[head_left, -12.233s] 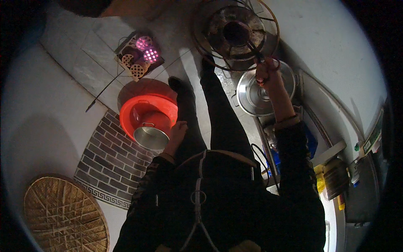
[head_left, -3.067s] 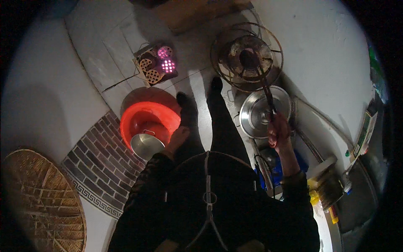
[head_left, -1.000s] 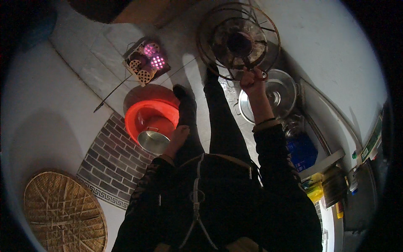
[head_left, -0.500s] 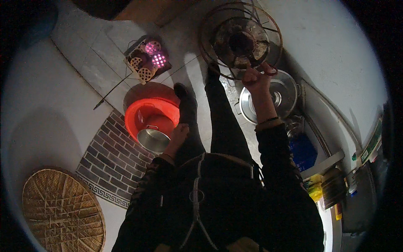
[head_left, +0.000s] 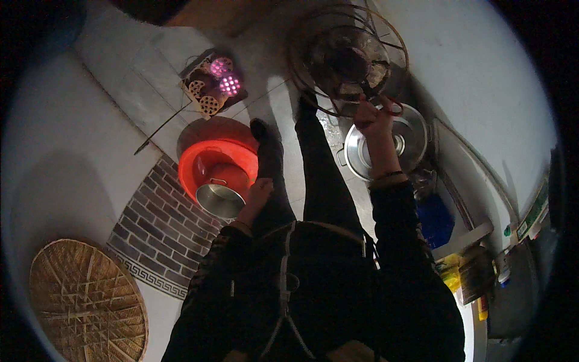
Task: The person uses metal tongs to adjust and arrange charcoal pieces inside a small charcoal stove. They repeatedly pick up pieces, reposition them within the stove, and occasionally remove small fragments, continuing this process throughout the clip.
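My right hand point(head_left: 375, 120) reaches to the near edge of a round coal stove point(head_left: 325, 57) encircled by rusty metal rings. Its fingers are bent around a reddish loop point(head_left: 396, 107) like a tool handle; the rest of that thing is hard to make out in the dimness. Under this forearm lies a shiny round metal lid or pot top point(head_left: 416, 136). My left hand point(head_left: 259, 194) rests on my left knee, fingers curled with nothing visible in them. Close beside it, a metal pot point(head_left: 221, 201) leans tilted in a red plastic basin point(head_left: 190, 175).
Ahead on the left, several honeycomb coal briquettes point(head_left: 209, 105), two glowing pink, lie on a dark tray; a thin rod point(head_left: 160, 128) extends from it. A woven bamboo tray point(head_left: 87, 301) is at lower left. On the right are a blue container point(head_left: 435, 220) and a white wall point(head_left: 482, 78).
My right hand has shifted slightly right and nearer to me, still at the stove's edge. My left hand stays on the knee. The view has moved a little.
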{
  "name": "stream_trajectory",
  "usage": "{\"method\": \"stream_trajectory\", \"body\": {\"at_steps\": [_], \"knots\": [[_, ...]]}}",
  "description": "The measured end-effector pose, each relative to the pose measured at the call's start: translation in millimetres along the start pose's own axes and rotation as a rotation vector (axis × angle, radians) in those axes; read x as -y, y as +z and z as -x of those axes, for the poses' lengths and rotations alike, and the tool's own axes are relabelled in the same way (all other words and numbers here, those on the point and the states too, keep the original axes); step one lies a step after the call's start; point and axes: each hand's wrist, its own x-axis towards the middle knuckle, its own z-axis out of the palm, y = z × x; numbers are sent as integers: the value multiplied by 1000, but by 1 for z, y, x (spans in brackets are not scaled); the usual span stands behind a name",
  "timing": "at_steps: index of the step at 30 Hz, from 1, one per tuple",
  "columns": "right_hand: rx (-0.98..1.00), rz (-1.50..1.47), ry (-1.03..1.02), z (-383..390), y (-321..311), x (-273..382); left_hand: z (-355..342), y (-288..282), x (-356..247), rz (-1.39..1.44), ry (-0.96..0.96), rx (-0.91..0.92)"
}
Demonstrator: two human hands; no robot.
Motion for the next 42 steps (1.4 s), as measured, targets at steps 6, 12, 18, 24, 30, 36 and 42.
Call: {"method": "stream_trajectory", "body": {"at_steps": [6, 12, 18, 24, 30, 36, 42], "knots": [[-22, -31, -180, 3, 21, -9, -5, 3, 13, -74, -3, -26], [-69, -57, -166, -20, 14, 11, 2, 7, 7, -1, -82, 46], [-10, -13, -174, -48, -5, 28, 8, 8, 3, 101, 6, 28], [-101, 136, -237, -15, 5, 4, 0, 9, 6, -13, -44, 25], [-138, -40, -361, -17, 33, -17, 2, 6, 14, 109, -41, 24], [-125, -142, -411, -61, 42, -10, -1, 5, 25, 5, -1, -20], [67, -118, -227, -52, 1, 19, -1, 5, 15, 28, -26, 10]]}}
